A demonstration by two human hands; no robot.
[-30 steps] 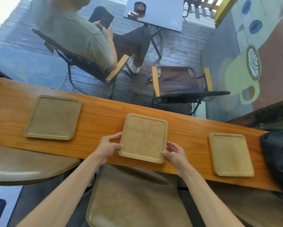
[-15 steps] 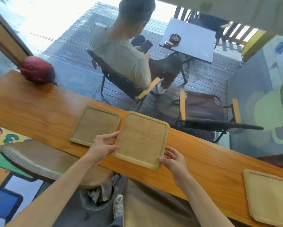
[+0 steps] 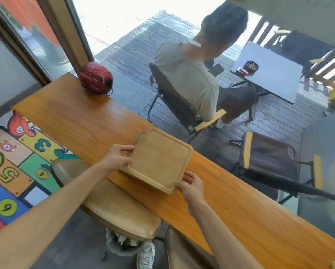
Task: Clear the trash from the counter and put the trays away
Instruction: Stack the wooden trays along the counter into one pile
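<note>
Head view looks down on a long tabletop (image 3: 89, 121) of glossy orange-brown wood with a visible grain, running from the upper left of the frame to the lower right. Near the middle of the frame a square tray (image 3: 158, 158) of pale matte wood, with rounded corners and a shallow raised rim, sits on top of a second tray (image 3: 140, 135) of the same make; only a thin strip of the lower one shows at the upper left and along the near edge. The left hand (image 3: 116, 158) has its fingers (image 3: 126, 147) curled around the left edge of the top tray, gripping it. The right hand (image 3: 190, 186) pinches the tray's near right corner, thumb on top and fingers tucked underneath.

A rounded red helmet (image 3: 95, 77) rests at the upper-left end of the tabletop, against the glass. Below the tabletop are stools (image 3: 112, 206) with smooth, worn tan cushions, and a bin (image 3: 122, 244) lined with a bag holds crumpled trash. Beyond the glass, a seated person (image 3: 189, 78) occupies a dark folding chair on grey decking.

Half a second ago the held tray lay beside the other tray, edges nearly meeting; now it covers it almost fully. The third tray at the right has dropped out of the frame.
</note>
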